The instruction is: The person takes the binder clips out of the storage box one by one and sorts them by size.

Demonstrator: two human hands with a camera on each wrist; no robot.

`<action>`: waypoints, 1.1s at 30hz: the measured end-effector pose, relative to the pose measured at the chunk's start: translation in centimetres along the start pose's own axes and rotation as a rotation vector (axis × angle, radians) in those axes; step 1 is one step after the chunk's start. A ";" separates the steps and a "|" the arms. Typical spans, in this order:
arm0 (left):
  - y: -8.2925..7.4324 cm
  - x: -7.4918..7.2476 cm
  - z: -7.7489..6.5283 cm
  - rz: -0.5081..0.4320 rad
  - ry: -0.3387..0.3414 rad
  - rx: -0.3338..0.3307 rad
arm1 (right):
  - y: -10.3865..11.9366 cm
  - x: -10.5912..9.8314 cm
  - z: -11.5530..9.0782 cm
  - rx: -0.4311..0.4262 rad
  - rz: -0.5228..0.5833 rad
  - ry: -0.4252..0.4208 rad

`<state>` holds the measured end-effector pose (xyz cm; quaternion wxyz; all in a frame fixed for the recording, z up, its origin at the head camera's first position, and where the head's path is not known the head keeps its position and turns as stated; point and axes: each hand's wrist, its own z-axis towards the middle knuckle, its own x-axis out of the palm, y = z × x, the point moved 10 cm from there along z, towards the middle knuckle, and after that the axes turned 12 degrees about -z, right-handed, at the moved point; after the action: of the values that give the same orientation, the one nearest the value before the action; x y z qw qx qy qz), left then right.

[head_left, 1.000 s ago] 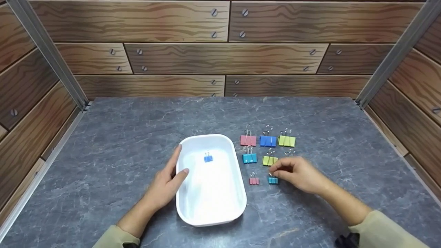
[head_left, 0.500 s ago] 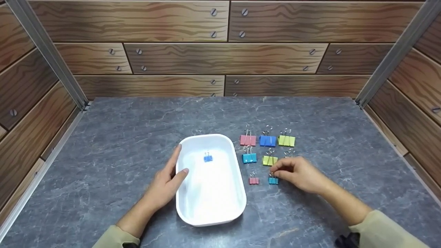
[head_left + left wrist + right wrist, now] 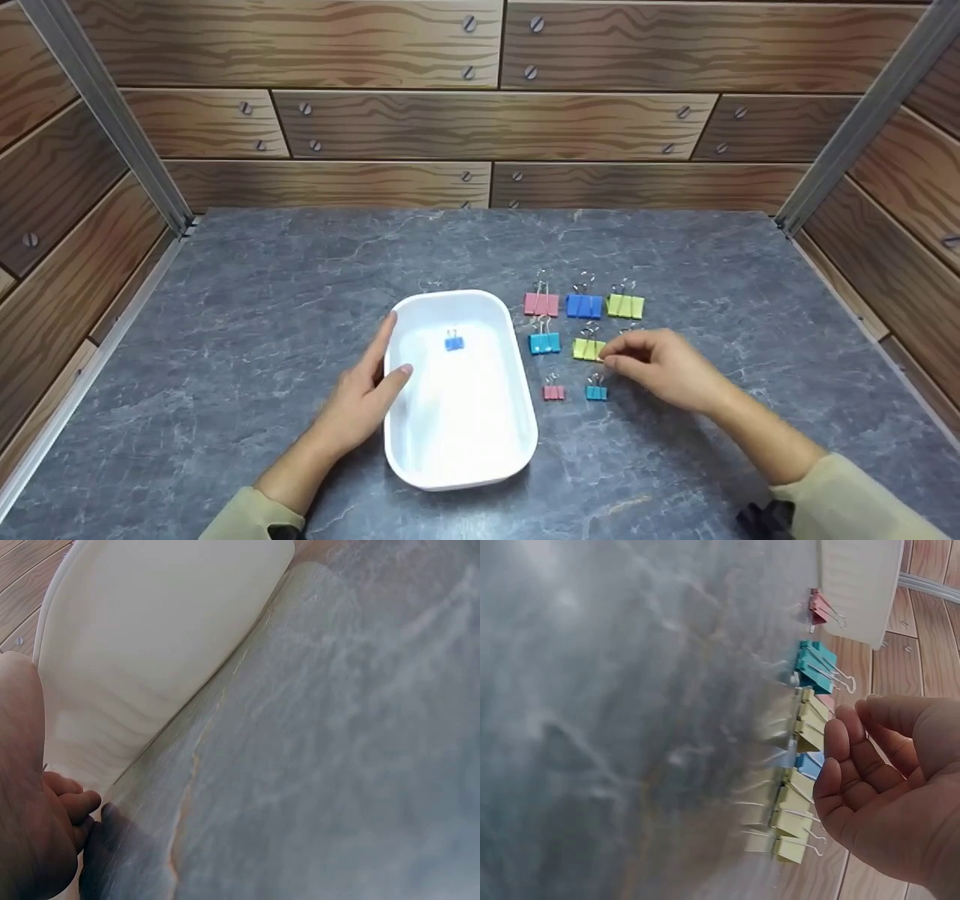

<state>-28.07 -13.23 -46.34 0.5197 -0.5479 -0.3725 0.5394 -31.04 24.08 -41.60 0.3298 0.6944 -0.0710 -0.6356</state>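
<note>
My left hand holds the left side of a white plastic tub, thumb over the rim and fingers along the outer wall. One small blue binder clip sits inside. My right hand hovers over the right-hand clips, its fingers loosely bent and thumb near the index fingertip, with nothing between them in the right wrist view. Just below those fingertips stands a small teal binder clip, beside a small pink binder clip. A yellow-green binder clip is right behind the fingertips.
Behind stand large pink, blue and yellow-green binder clips in a row, with a medium teal clip in front. Another clip's wire handles show behind my right hand. Wood-patterned walls enclose the grey table.
My right hand has let go of the small teal clip's handles and shifted slightly up and right. The clip stays standing on the table. My left hand stays on the tub.
</note>
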 end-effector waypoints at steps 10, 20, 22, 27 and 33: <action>0.1 0.1 0.1 0.012 -0.006 0.002 | 2.1 -1.2 0.6 -0.016 0.006 -0.009; 0.0 -0.1 0.0 0.018 -0.008 0.012 | 7.8 -1.5 3.1 -0.132 0.015 -0.029; 0.1 -0.1 0.0 0.017 -0.007 0.006 | 9.1 -1.4 3.7 -0.158 0.020 -0.030; 0.0 -0.1 -0.1 0.016 -0.011 0.005 | 11.9 -0.5 5.2 -0.209 0.047 -0.023; -0.1 -0.1 0.0 0.029 -0.019 0.009 | 13.6 1.4 7.2 -0.232 0.091 -0.006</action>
<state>-28.09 -13.28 -46.22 0.5108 -0.5458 -0.3670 0.5537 -33.12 10.19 -35.08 0.4361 0.6459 -0.0293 -0.6260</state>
